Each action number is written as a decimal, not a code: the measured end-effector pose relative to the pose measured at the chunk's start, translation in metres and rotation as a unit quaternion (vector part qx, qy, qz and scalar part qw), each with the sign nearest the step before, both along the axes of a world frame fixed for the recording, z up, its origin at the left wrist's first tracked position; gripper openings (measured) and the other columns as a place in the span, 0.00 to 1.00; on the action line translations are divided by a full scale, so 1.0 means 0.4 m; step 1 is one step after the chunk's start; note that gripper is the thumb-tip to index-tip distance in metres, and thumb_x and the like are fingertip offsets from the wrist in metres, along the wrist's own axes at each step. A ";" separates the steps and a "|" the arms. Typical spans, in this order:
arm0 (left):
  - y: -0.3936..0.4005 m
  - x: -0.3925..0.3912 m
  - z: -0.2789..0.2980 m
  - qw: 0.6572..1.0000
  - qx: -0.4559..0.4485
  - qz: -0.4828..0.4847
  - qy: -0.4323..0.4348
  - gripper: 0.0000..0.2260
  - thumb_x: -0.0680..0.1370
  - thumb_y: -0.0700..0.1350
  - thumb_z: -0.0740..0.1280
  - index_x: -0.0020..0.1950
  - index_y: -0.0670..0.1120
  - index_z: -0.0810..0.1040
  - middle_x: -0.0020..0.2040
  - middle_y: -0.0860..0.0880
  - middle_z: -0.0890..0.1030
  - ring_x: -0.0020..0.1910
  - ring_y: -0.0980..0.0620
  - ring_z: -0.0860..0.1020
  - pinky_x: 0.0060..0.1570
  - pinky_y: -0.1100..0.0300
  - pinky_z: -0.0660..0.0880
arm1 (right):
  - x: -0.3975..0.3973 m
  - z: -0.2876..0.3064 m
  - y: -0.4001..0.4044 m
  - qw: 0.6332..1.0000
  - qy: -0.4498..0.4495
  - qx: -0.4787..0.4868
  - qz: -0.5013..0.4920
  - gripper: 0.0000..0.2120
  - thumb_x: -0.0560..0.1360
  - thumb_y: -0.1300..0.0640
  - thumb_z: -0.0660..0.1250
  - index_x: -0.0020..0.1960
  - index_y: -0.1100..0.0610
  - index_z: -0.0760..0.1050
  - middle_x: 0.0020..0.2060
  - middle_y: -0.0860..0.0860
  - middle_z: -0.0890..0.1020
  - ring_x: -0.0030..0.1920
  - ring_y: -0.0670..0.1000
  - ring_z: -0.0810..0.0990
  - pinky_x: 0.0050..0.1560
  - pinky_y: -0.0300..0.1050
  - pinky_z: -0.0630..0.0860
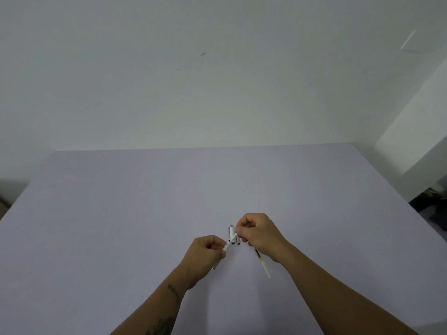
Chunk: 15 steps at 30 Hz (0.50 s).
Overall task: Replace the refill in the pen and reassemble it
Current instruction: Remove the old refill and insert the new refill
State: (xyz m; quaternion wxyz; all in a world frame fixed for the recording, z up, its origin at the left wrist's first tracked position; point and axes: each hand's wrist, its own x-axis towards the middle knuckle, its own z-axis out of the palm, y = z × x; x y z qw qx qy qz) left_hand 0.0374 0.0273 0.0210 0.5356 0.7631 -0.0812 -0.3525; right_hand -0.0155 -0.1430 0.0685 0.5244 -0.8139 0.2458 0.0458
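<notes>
My left hand [208,252] is closed around a white pen barrel [227,246], whose open end points up and to the right. My right hand [258,234] pinches a thin white refill [232,238] that enters the barrel's open end. A second refill [263,264], white with a dark stretch, sticks out below my right hand toward the near right. Behind the hands, small dark and white pen parts [231,232] lie on the lavender table [121,213], partly hidden by my fingers.
The table runs back to a pale wall [217,81]. Dark clutter [433,204] lies beyond the table's right edge. A dark floor strip [9,189] shows past the left edge.
</notes>
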 end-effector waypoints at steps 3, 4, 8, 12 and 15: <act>-0.016 0.011 0.002 1.000 0.007 0.009 0.005 0.07 0.72 0.35 0.69 0.41 0.46 0.83 0.37 0.44 0.75 0.36 0.49 0.72 0.35 0.59 0.72 | 0.015 -0.015 -0.020 1.000 0.004 0.012 0.004 0.05 0.73 0.61 0.68 0.40 0.57 0.82 0.34 0.51 0.84 0.36 0.49 0.81 0.40 0.45 0.77; -0.020 0.014 0.002 1.000 0.011 0.012 0.006 0.06 0.72 0.35 0.69 0.41 0.45 0.83 0.37 0.44 0.76 0.36 0.49 0.72 0.36 0.59 0.72 | 0.020 -0.018 -0.028 1.000 0.007 0.019 0.011 0.05 0.73 0.61 0.69 0.41 0.56 0.82 0.35 0.52 0.84 0.37 0.49 0.81 0.40 0.45 0.77; -0.036 0.023 -0.003 0.999 0.020 0.036 0.018 0.06 0.74 0.35 0.68 0.43 0.44 0.83 0.38 0.44 0.77 0.38 0.49 0.74 0.37 0.57 0.75 | 0.048 -0.030 -0.080 0.999 0.031 0.041 0.018 0.04 0.74 0.58 0.70 0.48 0.57 0.82 0.42 0.56 0.85 0.38 0.49 0.81 0.40 0.43 0.78; -0.047 0.022 -0.014 0.996 0.021 0.078 0.041 0.07 0.75 0.34 0.66 0.42 0.43 0.81 0.38 0.43 0.77 0.39 0.46 0.76 0.40 0.54 0.78 | 0.071 -0.100 -0.144 0.994 0.091 -0.056 0.026 0.06 0.74 0.58 0.68 0.50 0.54 0.81 0.46 0.51 0.83 0.46 0.51 0.83 0.49 0.45 0.80; -0.048 0.016 -0.020 0.993 0.023 0.104 0.055 0.07 0.76 0.34 0.66 0.41 0.44 0.80 0.40 0.42 0.78 0.39 0.46 0.79 0.45 0.50 0.81 | 0.080 -0.155 -0.153 0.976 0.141 -0.139 0.087 0.08 0.74 0.58 0.65 0.50 0.53 0.81 0.47 0.50 0.82 0.49 0.52 0.82 0.52 0.46 0.80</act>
